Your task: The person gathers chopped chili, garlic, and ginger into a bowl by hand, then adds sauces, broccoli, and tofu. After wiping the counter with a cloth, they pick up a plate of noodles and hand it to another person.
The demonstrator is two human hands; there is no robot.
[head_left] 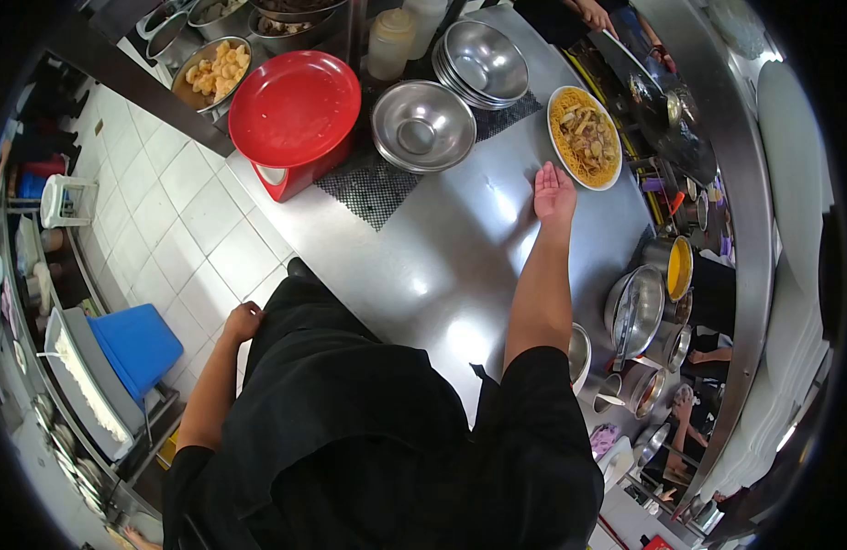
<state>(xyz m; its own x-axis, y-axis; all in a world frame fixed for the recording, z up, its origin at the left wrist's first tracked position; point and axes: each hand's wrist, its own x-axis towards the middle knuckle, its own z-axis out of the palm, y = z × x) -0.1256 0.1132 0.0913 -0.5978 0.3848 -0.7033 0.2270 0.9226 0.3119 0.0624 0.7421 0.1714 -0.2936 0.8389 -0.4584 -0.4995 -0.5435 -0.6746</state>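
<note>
My right hand (553, 191) is open, palm up and fingers spread slightly, over the steel counter (423, 275). Its fingertips are close to the lower left rim of an oval white plate (584, 137) of noodles topped with brown pieces. Nothing lies in that palm. Down beside my thigh, my left hand (244, 323) hangs with its fingers curled in, and no object shows in it. Steel bowls (423, 126) stand on a dark perforated mat (373, 191), with another stack (483, 62) behind them.
Red plates (295, 108) sit at the counter's left edge, by a bowl of yellow-orange pieces (217, 73) and a squeeze bottle (389, 46). Beyond the counter, a person's hand (593, 14) holds a utensil near a wok (671, 119). More bowls (635, 312) stand right; a blue bin (137, 346) is left.
</note>
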